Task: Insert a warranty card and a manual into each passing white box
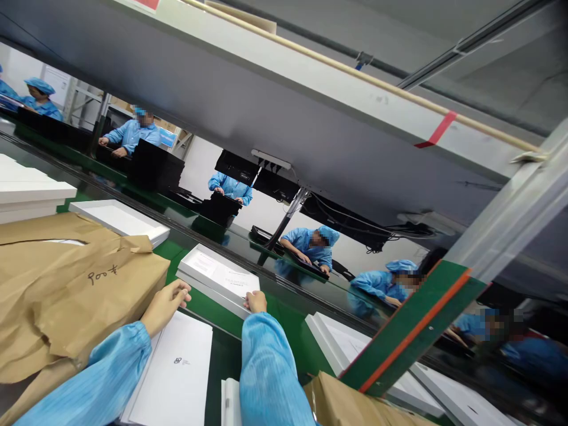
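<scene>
A shallow white box sits on the green surface ahead of me, with printed white leaflets lying inside it. My right hand is at the box's right end, its fingers pinched together by the leaflet's edge. What that pinch holds, if anything, is too small to tell. Left of the box, my left hand hovers with fingers loosely bent and apart, nothing visible in them. Below it lies a stack of white printed booklets. A brown paper wrapper with handwriting lies beside my left arm.
More white boxes lie at left and right. A slanted metal post and a shelf overhead frame the space. Brown paper is at the lower right. Beyond the conveyor, several people in blue work.
</scene>
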A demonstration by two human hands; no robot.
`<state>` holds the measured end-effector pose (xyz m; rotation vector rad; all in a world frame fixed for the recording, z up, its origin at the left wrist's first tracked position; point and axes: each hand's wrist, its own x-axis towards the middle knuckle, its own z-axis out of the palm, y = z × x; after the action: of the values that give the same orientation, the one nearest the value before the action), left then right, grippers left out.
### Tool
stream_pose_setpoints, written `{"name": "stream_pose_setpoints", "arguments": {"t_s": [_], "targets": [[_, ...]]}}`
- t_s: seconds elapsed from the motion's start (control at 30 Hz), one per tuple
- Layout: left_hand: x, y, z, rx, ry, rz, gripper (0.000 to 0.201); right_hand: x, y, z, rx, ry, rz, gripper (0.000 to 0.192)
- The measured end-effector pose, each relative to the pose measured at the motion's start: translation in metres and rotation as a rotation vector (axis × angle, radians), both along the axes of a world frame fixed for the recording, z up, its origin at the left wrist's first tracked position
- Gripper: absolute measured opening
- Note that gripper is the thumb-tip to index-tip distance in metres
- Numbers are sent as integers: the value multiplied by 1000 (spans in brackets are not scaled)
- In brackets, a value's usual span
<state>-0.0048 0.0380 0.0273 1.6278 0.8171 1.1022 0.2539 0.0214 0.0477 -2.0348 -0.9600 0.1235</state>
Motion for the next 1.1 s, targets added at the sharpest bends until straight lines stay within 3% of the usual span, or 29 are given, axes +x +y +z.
{"name": "stream_pose_setpoints", "arguments": {"t_s": [0.2, 0.33, 0.57, 0.73, 0.9, 1.0, 1.1], "targets": [[2, 3, -15, -1, -13, 15, 20, -23, -17, -7, 94, -205, -6, 13], [1, 5, -25, -4, -25, 46, 19, -40, -20, -11, 193, -292, 3, 13], [0, 5, -30, -1, -45, 62, 19, -37, -27, -5, 294, -378, -37, 12], [0, 5, -31, -14, -67, 68, 19, -36, -33, -9, 218, -411, -1, 15], [-1, 9, -34, -12, -68, 106, 17, -31, -37, -1, 83, -421, 71, 16], [-2, 8, -35, 35, 40, 148, 16, -36, -42, 3, 18, -425, 133, 22], [-1, 2, -36, 175, 283, 212, 16, -61, -62, -3, -53, -422, 290, 28]]}}
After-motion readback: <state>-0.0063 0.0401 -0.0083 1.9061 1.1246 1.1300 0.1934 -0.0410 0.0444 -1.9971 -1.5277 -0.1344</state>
